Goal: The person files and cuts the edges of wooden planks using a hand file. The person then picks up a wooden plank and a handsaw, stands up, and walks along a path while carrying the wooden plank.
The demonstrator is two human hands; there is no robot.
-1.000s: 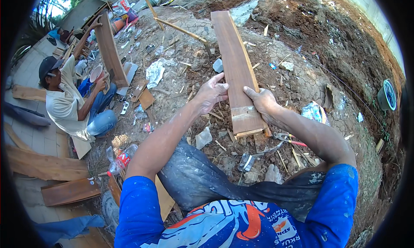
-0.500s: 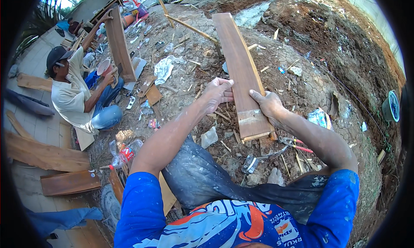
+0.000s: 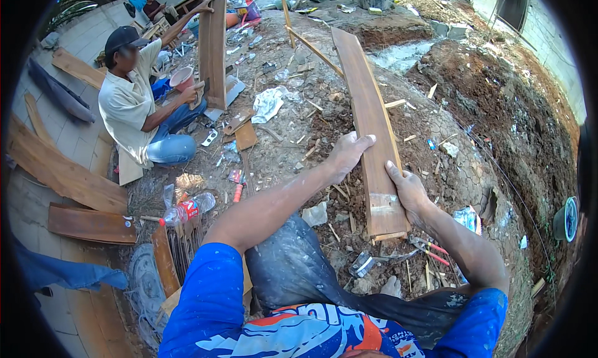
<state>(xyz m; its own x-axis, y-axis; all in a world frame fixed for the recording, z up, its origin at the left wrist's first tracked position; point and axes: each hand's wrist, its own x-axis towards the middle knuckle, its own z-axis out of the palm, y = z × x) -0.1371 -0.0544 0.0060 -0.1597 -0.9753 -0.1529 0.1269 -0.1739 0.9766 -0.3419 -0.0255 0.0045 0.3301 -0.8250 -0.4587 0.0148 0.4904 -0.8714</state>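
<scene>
So a long brown wooden plank (image 3: 369,118) is being held at its near end by both bare hands, with the far end running away over the dirt ground (image 3: 498,96). The left hand (image 3: 344,155) is laid against the plank's left edge, its fingers (image 3: 363,141) stretched out fairly flat across the face of the board rather than curled tight. The right hand (image 3: 408,190) is wrapped on the right edge a bit nearer the body, thumb (image 3: 392,168) pressed on top and the other fingers tucked under, so a proper grip can be seen there. Just below the right fingers a pale patch (image 3: 382,202) is seen on the board, right before its cut end. Past that end, down near the person's bare toes (image 3: 391,287), a pair of red-handled pliers (image 3: 430,249) and some scrap bits are scattered on the ground. Off to the left of the left fingers, well apart, a plastic bottle (image 3: 188,208) with a red label is lying on its side, and beyond it a second person (image 3: 140,105) in a cap and light shirt is seated on the ground with a hand on an upright plank (image 3: 213,52). More boards (image 3: 65,171) are stacked flat further left on the paved floor. A crumpled white rag (image 3: 269,102) is lying beyond the left fingers, between the two planks.
</scene>
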